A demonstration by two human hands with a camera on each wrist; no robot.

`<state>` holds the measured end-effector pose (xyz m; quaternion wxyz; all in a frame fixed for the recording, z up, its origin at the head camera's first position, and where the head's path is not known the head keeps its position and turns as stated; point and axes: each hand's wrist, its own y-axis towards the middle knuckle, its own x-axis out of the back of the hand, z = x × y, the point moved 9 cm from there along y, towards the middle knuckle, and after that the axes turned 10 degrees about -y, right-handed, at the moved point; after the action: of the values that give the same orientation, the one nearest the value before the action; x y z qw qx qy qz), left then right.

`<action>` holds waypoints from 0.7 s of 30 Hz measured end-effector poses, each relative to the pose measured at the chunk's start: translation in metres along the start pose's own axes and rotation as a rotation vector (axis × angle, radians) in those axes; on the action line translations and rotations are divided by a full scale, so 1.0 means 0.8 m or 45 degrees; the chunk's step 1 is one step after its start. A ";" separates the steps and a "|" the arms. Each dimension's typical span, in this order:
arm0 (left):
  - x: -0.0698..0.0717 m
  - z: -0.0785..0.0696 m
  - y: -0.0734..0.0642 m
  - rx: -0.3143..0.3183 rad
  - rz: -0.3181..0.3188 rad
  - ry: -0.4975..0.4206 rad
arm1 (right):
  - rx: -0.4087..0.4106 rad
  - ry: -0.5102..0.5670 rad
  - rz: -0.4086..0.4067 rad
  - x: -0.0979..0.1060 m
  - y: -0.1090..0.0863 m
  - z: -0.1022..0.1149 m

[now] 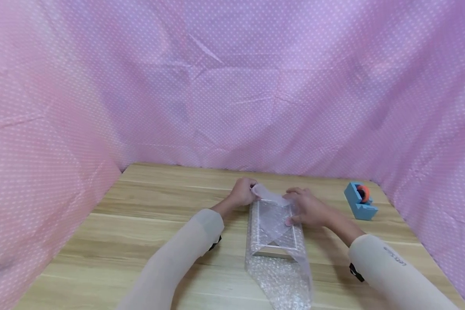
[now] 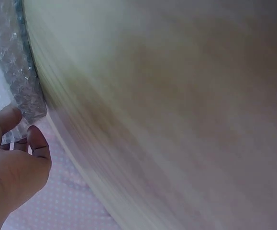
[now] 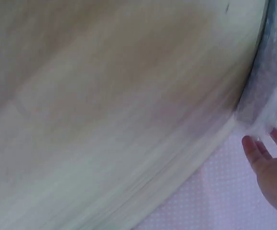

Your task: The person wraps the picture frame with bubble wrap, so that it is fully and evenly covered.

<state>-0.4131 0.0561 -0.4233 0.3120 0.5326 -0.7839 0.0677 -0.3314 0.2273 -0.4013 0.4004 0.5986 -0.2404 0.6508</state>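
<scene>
Bubble wrap (image 1: 280, 277) over a rectangular frame (image 1: 273, 252)

The wrapped frame lies on a wood-grain tabletop (image 1: 120, 241), in front of you and slightly right of centre. Clear wrap covers its top, with the pale wooden near edge showing. The wrap spreads on past that edge toward you. Through it you can make out a white rectangular border.

Your hands are apart from each other, both at the frame's far end. Your left hand (image 1: 243, 192) pinches the wrap at the far left corner. Your right hand (image 1: 307, 207) is spread along the right side, its thumb resting on top and its fingers touching the wrap farther up. A flap (image 1: 270, 196) of wrap rises between the hands.

You wear cream sleeves (image 1: 182, 254); the right one has printed lettering. A blue tape dispenser (image 1: 359, 210) with an orange roll (image 1: 366, 193) stands well to the right. Pink polka-dot fabric (image 1: 232, 103) hangs behind the table.
</scene>
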 end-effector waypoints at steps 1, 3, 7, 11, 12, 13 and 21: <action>0.001 0.000 0.000 -0.011 0.008 -0.007 | 0.007 0.001 -0.019 0.000 0.000 0.002; 0.003 0.001 -0.001 -0.040 0.048 -0.030 | 0.002 -0.002 -0.045 -0.001 -0.001 0.005; 0.005 0.004 -0.011 -0.074 0.202 -0.078 | -0.042 0.007 -0.065 -0.005 -0.007 0.003; 0.005 0.001 -0.029 -0.133 0.378 -0.037 | -0.084 0.018 -0.061 -0.011 -0.013 -0.001; 0.004 -0.002 -0.034 -0.169 0.414 0.011 | -0.091 0.017 -0.063 -0.012 -0.014 -0.002; 0.004 -0.005 -0.038 -0.203 0.443 0.051 | -0.098 0.019 -0.064 -0.013 -0.014 -0.002; -0.004 -0.015 -0.062 -0.383 0.520 0.324 | -0.056 -0.053 -0.110 -0.013 -0.020 0.002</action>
<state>-0.3640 0.0427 -0.4265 0.4631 0.2987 -0.8308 0.0784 -0.3179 0.2326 -0.4141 0.4360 0.6128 -0.2368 0.6150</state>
